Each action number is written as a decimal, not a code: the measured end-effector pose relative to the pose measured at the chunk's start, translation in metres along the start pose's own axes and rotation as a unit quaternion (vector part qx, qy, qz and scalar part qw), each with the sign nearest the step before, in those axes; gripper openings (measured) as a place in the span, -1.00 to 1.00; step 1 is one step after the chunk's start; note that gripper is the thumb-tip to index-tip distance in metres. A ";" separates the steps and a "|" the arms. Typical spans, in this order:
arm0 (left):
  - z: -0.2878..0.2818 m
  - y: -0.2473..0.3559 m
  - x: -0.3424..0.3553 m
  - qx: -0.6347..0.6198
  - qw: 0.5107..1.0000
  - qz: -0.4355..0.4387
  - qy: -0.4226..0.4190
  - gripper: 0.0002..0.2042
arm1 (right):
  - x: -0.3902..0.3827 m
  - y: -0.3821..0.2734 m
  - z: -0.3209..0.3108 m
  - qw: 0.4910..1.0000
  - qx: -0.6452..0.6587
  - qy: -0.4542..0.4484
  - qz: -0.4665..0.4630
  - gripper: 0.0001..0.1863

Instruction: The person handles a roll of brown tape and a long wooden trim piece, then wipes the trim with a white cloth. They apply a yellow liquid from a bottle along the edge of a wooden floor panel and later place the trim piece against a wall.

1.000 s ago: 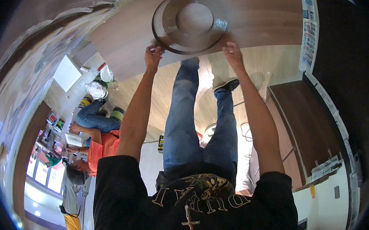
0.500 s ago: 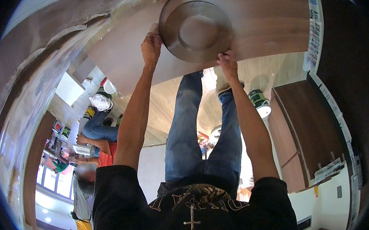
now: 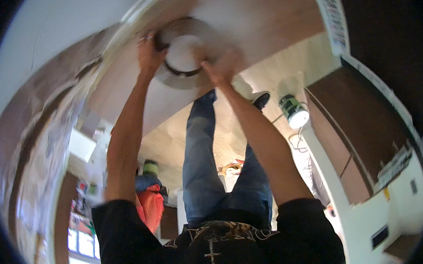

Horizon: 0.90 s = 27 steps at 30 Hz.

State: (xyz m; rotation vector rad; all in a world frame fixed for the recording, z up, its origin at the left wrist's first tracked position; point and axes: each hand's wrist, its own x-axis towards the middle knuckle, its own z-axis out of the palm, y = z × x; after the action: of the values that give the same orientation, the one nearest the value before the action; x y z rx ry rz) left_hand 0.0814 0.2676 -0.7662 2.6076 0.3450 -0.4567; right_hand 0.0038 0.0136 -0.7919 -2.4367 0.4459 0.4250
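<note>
A round brown plate-like disc [image 3: 178, 82], with a wide rim and a paler middle, is at the top of the view over a brown board [image 3: 121, 84]. It is blurred, so I cannot tell whether it rests on the board. My left hand [image 3: 151, 56] grips its left side, thumb across the rim and fingers at the outer edge. On the opposite side my right hand [image 3: 218, 71] has its thumb over the rim; its other fingers are smeared by motion. A dark curved edge shows at the near side of the disc's middle.
Below the board is a light wood floor [image 3: 172, 136]. A green and black bucket [image 3: 291, 110] stands at the right, near a brown cabinet [image 3: 341, 136]. Plastic-covered surfaces [image 3: 45, 189] line the left. A person in orange clothing [image 3: 151, 207] is partly hidden behind my left arm.
The disc and both hands have shifted left in the view. My hands have come closer together, with thumbs now farther in over the disc. The whole view has turned somewhat.
</note>
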 end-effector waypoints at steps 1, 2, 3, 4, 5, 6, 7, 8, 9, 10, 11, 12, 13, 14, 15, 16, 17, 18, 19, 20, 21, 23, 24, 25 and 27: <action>0.003 -0.015 0.005 -0.009 0.998 0.068 0.000 -0.16 | 0.000 -0.011 0.002 0.999 0.031 0.017 0.032 0.11; 0.017 -0.055 0.003 -0.040 0.997 0.064 0.014 -0.15 | -0.002 -0.054 -0.019 0.991 0.079 -0.013 0.103 0.10; 0.024 -0.068 0.007 -0.115 0.991 0.062 -0.009 -0.18 | 0.006 -0.078 -0.056 0.986 0.051 -0.085 0.134 0.01; 0.014 -0.039 -0.001 -0.145 0.986 0.081 -0.029 -0.21 | 0.004 -0.064 -0.053 0.990 -0.038 -0.020 0.135 -0.05; -0.010 -0.004 -0.018 -0.168 0.980 0.094 -0.056 -0.24 | -0.008 -0.011 0.000 0.983 -0.144 0.038 0.105 -0.03; -0.008 -0.042 -0.026 -0.201 0.972 0.115 -0.040 -0.28 | -0.021 -0.039 -0.021 0.987 -0.010 -0.050 0.151 0.04; 0.001 -0.051 -0.034 -0.122 0.986 0.115 -0.009 -0.29 | -0.029 -0.045 -0.053 0.961 0.087 -0.141 0.220 0.13; -0.015 -0.004 -0.052 -0.086 0.989 0.098 -0.068 -0.28 | -0.043 -0.017 -0.038 0.980 0.017 -0.059 0.187 0.13; -0.015 -0.023 -0.073 0.005 0.993 0.110 -0.037 -0.28 | -0.051 -0.030 -0.081 0.972 0.060 -0.118 0.193 0.07; -0.015 0.003 -0.092 -0.099 0.980 0.171 -0.023 -0.26 | -0.071 -0.014 -0.089 0.979 0.054 -0.073 0.180 0.01; -0.017 0.010 -0.114 -0.111 0.985 0.115 -0.066 -0.23 | -0.092 -0.001 -0.098 0.984 0.060 -0.037 0.163 -0.02; -0.015 0.011 -0.134 -0.114 0.986 0.061 -0.104 -0.21 | -0.109 0.004 -0.117 0.983 0.068 -0.034 0.168 -0.03; -0.014 0.019 -0.149 -0.095 0.986 0.049 -0.127 -0.18 | -0.128 0.008 -0.139 0.982 0.080 -0.032 0.170 -0.03; -0.012 0.030 -0.171 -0.074 0.985 0.031 -0.150 -0.16 | -0.150 0.022 -0.153 0.978 0.104 -0.022 0.181 -0.05; -0.009 0.040 -0.191 -0.065 0.981 0.060 -0.171 -0.15 | -0.167 0.036 -0.167 0.973 0.130 -0.011 0.190 -0.06; -0.008 0.055 -0.204 -0.054 0.977 0.091 -0.187 -0.14 | -0.181 0.045 -0.197 0.963 0.183 -0.019 0.198 -0.07; -0.005 0.070 -0.219 -0.084 0.972 0.159 -0.150 -0.14 | -0.198 0.055 -0.221 0.949 0.234 -0.027 0.210 -0.09; -0.002 0.099 -0.240 -0.116 0.959 0.229 -0.121 -0.14 | -0.218 0.084 -0.226 0.961 0.203 -0.009 0.187 -0.12; -0.004 0.131 -0.247 -0.061 0.960 0.216 -0.165 -0.15 | -0.233 0.087 -0.266 0.954 0.214 -0.027 0.209 -0.14; -0.009 0.165 -0.260 -0.002 0.954 0.201 -0.221 -0.16 | -0.258 0.109 -0.279 0.962 0.211 0.032 0.167 -0.14; -0.018 0.200 -0.274 -0.047 0.946 0.228 -0.227 -0.17 | -0.272 0.121 -0.306 0.963 0.198 0.013 0.181 -0.16; -0.029 0.261 -0.302 -0.092 0.930 0.260 -0.241 -0.20 | -0.297 0.138 -0.382 0.938 0.273 0.001 0.212 -0.13; -0.025 0.284 -0.312 -0.086 0.921 0.272 -0.266 -0.20 | -0.314 0.158 -0.408 0.942 0.278 0.032 0.186 -0.14; -0.023 0.315 -0.320 -0.136 0.886 0.316 -0.312 -0.21 | -0.328 0.177 -0.426 0.943 0.284 0.063 0.160 -0.15; 0.002 0.361 -0.325 -0.130 0.833 0.438 -0.312 -0.22 | -0.347 0.198 -0.475 0.851 0.477 0.088 0.200 -0.21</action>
State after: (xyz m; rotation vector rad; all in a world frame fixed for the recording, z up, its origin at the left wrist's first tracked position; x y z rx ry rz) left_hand -0.1020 -0.0958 -0.5005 1.9054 -0.9042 -0.7873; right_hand -0.2957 -0.3576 -0.3951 -1.4011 0.9790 0.0836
